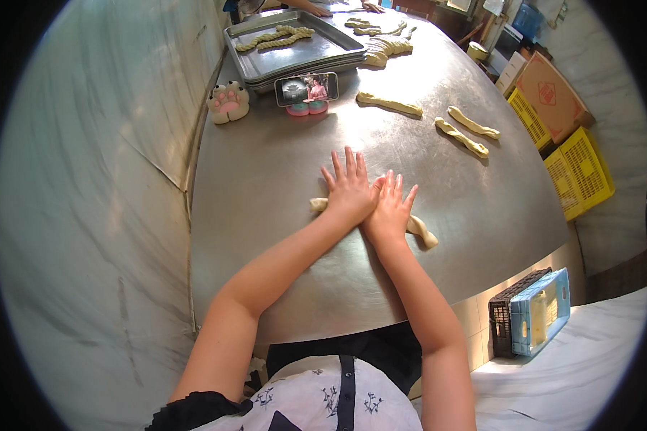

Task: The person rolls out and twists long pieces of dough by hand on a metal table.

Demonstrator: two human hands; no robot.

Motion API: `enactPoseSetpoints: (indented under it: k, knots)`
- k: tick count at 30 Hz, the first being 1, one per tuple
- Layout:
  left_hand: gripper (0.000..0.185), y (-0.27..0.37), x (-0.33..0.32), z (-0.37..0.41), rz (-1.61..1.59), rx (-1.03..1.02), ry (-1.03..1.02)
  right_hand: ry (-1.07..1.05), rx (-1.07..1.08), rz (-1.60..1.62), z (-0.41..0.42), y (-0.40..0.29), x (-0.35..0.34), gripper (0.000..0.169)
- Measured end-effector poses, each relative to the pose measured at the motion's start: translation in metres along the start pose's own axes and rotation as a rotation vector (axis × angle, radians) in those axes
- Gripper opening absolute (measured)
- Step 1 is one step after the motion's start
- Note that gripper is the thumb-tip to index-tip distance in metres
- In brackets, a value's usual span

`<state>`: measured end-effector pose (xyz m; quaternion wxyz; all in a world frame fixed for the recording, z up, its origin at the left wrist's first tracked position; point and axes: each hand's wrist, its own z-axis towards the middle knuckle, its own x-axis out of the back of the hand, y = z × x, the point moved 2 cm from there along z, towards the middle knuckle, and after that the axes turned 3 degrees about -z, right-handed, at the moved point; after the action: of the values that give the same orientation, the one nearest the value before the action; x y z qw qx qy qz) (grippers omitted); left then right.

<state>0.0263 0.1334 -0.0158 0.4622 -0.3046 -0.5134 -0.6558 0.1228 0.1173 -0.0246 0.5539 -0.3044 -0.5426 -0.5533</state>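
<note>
A strip of dough lies on the steel table beneath both of my palms, its two ends showing at either side. My left hand presses flat on it with fingers spread, and its thumb overlaps the edge of my right hand. That hand is flat too, fingers apart, over the dough's right part. The middle of the strip is hidden. Farther off to the right lie two short dough strips, and another dough strip is beyond my hands.
Twisted dough lies in the top tray of a metal stack at the back left. A phone on a stand and a paw-shaped object are before it. More dough and another person's hands are beyond. Yellow crates stand right.
</note>
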Motion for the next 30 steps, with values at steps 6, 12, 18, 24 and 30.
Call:
enactPoseSetpoints:
  k: [6, 12, 18, 24, 30]
  knots:
    - [0.083, -0.016, 0.034, -0.086, -0.080, -0.489, -0.273, 0.051, 0.237, 0.387, -0.069, 0.031, 0.022, 0.059]
    - [0.088, -0.003, 0.077, -0.168, 0.117, -0.403, -0.368, -0.028, 0.112, 0.241, -0.156, 0.028, 0.054, 0.059]
    - [0.067, -0.087, 0.041, 0.001, 0.437, -0.177, 0.190, -0.061, -0.317, 0.079, 0.028, 0.066, -0.021, 0.063]
    - [0.062, -0.082, 0.072, -0.080, 0.166, -0.417, -0.164, 0.043, 0.040, 0.288, -0.053, 0.111, -0.006, 0.059]
    - [0.063, -0.077, 0.118, -0.197, 0.178, -0.206, -0.307, -0.069, -0.214, 0.172, -0.162, 0.087, 0.029, 0.057]
